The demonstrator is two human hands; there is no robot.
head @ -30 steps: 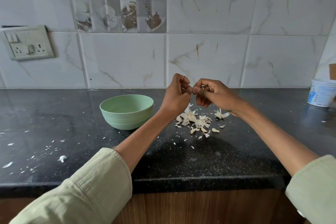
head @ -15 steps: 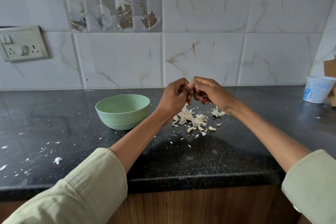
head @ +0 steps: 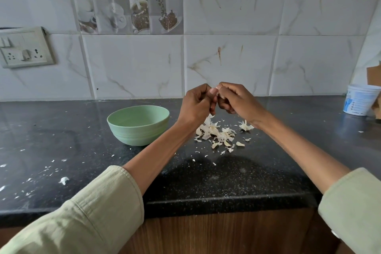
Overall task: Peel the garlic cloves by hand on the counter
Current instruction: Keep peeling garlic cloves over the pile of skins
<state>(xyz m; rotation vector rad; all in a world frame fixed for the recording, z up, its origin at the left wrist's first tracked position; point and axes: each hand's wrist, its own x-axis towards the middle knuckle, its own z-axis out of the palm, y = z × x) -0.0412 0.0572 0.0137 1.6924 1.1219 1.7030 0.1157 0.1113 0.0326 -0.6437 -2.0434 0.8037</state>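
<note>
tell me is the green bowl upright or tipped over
Upright. The green bowl sits on its base on the black counter, rim level and opening facing up. What it holds cannot be told.

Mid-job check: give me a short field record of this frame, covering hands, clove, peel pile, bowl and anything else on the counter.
left hand: fingers curled, pinching small pale garlic clove
right hand: pinching the same clove, above the counter
peel pile: loose white garlic skins on black speckled stone counter, below the hands
bowl: pale green round bowl, left of the skins, contents not visible
other: white plastic tub at far right; scattered white flakes at left
</note>
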